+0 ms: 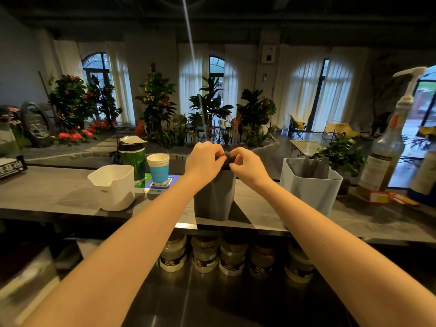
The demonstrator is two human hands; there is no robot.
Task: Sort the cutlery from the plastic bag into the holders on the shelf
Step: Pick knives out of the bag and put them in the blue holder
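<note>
Over grey holder (214, 197), left hand (204, 159), right hand (247, 165) pinching dark item (228, 160)

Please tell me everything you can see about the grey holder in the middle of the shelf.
The grey holder is a plain, matte, plastic-looking container, slightly narrower at its base. It stands upright near the front edge of the shelf. Both hands meet at its top: the left hand and right hand pinch a dark item there. Its inside is hidden.

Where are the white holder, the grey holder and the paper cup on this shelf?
white holder (113, 190): head view, on its front wall.
grey holder (213, 200): head view, on its front wall.
paper cup (158, 173): head view, on its blue band.
</note>
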